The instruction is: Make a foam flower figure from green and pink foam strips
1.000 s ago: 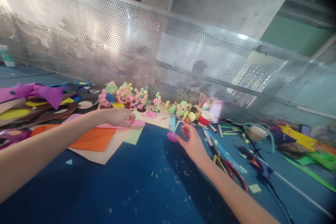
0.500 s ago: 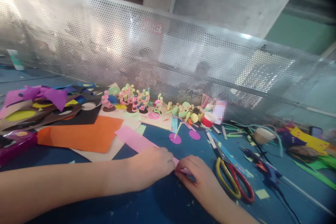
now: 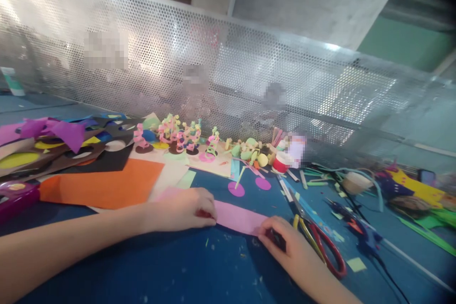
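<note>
Left hand [image 3: 185, 209]: fingers bent, tips pressing the left end of a pink paper strip [image 3: 237, 216] onto the blue table [image 3: 142, 266].
Right hand [image 3: 287, 247]: fingers curled, pinching the strip's right end.
Strip: lies flat near the table's front edge, between the two hands. Its long axis runs left to right, and the right end sits slightly nearer the front edge.

Surroundings, left to right:
- Purple scraps [image 3: 64, 129] on a heap of dark and yellow sheets, far left corner.
- Orange sheet [image 3: 103, 187], just behind the left forearm.
- Curled paper figures [image 3: 178, 135] in a row along the perforated metal screen [image 3: 213, 66] at the back edge.
- Two pink discs [image 3: 237, 189], just behind the strip, apart from it.
- Scissors [image 3: 320, 247] with yellow and red handles, just beside the right hand on its right.
- Glue gun [image 3: 356, 232], further right, among green offcuts.

Nothing lies on the strip's middle.
</note>
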Demonstrator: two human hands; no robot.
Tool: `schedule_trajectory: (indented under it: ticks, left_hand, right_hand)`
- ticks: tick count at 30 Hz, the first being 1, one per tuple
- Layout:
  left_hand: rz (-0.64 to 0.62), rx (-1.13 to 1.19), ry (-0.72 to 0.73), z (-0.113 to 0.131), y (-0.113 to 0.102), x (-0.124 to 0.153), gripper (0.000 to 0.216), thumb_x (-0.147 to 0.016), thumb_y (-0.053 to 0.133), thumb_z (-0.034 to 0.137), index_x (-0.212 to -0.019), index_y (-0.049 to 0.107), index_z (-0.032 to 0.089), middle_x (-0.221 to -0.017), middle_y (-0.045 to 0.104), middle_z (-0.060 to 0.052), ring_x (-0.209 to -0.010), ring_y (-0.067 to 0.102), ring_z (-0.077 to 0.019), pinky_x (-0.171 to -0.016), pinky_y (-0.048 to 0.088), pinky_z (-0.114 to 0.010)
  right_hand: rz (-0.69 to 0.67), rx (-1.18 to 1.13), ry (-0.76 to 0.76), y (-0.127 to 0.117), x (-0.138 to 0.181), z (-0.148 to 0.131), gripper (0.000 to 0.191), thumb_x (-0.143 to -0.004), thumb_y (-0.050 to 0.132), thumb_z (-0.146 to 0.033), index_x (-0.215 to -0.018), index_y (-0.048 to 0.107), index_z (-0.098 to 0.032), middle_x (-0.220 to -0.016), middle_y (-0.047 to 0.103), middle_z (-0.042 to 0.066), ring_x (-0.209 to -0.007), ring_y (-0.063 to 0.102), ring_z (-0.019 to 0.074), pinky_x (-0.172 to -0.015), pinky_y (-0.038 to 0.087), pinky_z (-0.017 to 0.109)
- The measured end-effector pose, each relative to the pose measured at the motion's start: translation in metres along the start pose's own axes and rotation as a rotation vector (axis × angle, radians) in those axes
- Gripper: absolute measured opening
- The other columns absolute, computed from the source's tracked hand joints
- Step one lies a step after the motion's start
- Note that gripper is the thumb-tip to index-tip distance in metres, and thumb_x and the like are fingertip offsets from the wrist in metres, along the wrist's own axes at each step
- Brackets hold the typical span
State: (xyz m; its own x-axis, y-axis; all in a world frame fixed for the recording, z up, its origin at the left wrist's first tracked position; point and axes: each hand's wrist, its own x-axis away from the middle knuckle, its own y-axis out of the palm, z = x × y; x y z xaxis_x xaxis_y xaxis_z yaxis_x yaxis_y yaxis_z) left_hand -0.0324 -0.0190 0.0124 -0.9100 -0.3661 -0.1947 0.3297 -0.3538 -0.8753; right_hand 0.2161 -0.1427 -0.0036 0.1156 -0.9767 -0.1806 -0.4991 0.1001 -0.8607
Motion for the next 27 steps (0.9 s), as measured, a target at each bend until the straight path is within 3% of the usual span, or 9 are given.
schedule_trajectory:
  ticks: [9, 18, 27]
  left_hand:
    - [0.049, 0.001, -0.15, -0.008, 0.007, 0.006, 0.03, -0.081, 0.05, 0.03, -0.11, 0.055, 0.032, -0.092, 0.062, 0.0, -0.079, 0.058, -0.0137, -0.07, 0.044, -0.024]
    - [-0.011, 0.095, -0.21, -0.007, -0.004, -0.001, 0.019, -0.077, 0.05, 0.022, -0.092, 0.06, 0.027, -0.089, 0.064, 0.003, -0.077, 0.059, -0.012, -0.066, 0.043, -0.02]
    - [-0.06, 0.093, -0.214, -0.014, -0.007, -0.005, 0.016, -0.077, 0.048, 0.024, -0.089, 0.059, 0.024, -0.079, 0.061, 0.002, -0.068, 0.054, -0.0118, -0.059, 0.039, -0.02]
  right_hand:
    - [-0.021, -0.022, 0.036, 0.004, -0.001, 0.002, 0.013, -0.085, 0.047, -0.028, -0.082, 0.057, -0.021, -0.086, 0.057, 0.003, -0.083, 0.055, 0.0162, -0.076, 0.043, 0.029]
    - [0.043, 0.09, 0.079, 0.011, -0.004, 0.009, 0.016, -0.086, 0.047, -0.03, -0.077, 0.056, -0.02, -0.078, 0.054, 0.002, -0.077, 0.053, 0.0169, -0.069, 0.042, 0.029]
    - [0.029, 0.158, 0.166, 0.009, -0.009, 0.005, 0.02, -0.084, 0.049, -0.03, -0.068, 0.053, -0.018, -0.069, 0.052, 0.001, -0.069, 0.052, 0.0162, -0.064, 0.041, 0.028]
